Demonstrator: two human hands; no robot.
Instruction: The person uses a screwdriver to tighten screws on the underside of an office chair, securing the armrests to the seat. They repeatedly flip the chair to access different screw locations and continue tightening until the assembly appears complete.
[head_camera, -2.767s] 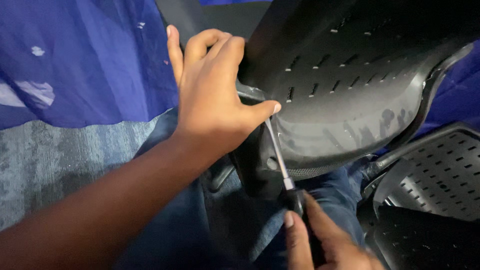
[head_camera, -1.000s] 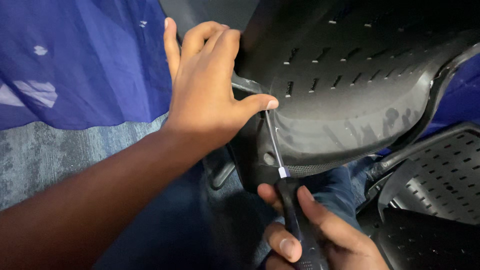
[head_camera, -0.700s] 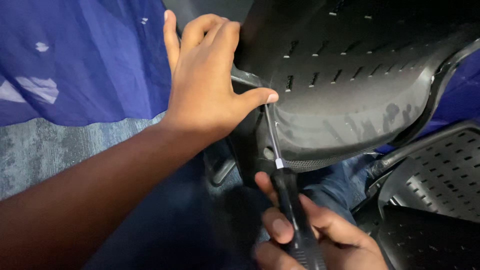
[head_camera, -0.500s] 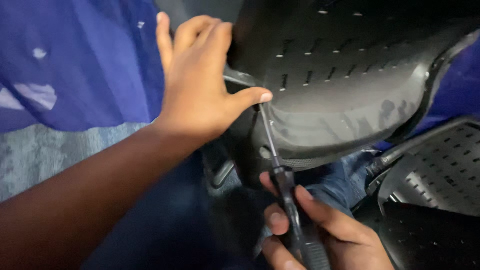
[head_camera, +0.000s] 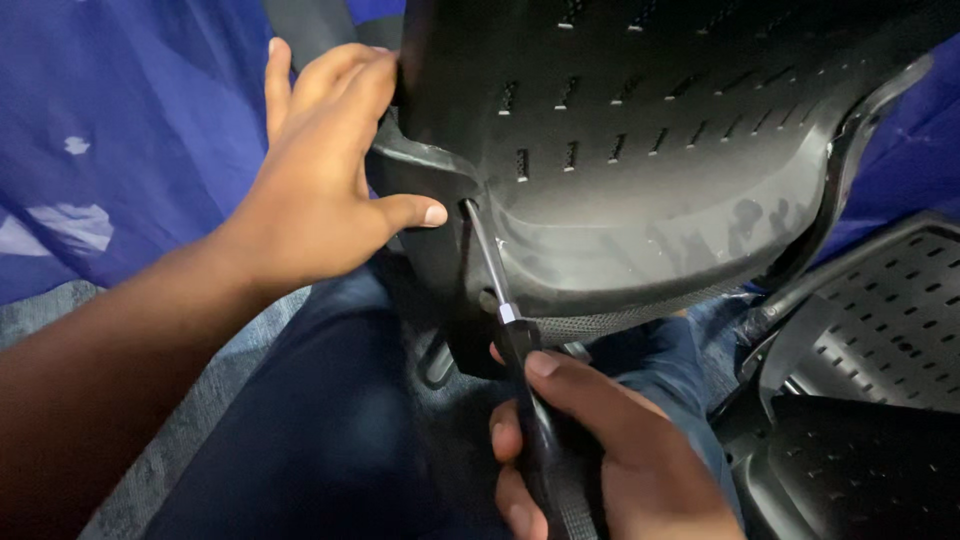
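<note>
A black perforated plastic chair shell (head_camera: 650, 150) rests across my lap, its glossy rim facing me. My left hand (head_camera: 320, 190) grips the shell's left edge, fingers wrapped behind a black bracket (head_camera: 420, 170), thumb pointing at the screwdriver's tip. My right hand (head_camera: 600, 450) is shut on the black handle of a screwdriver (head_camera: 510, 330). Its thin metal shaft runs up and left, and the tip sits in a recess on the shell beside the bracket.
Blue cloth (head_camera: 120, 130) hangs at the left and far right. Grey carpet (head_camera: 30, 310) shows at the lower left. Another black perforated chair part (head_camera: 880, 330) lies at the right. My jeans-clad legs (head_camera: 320, 430) are under the shell.
The view shifted, so my left hand and the shell sit a little further left in frame. My right hand has slid up the screwdriver handle toward the shaft. The tip stays at the same recess.
</note>
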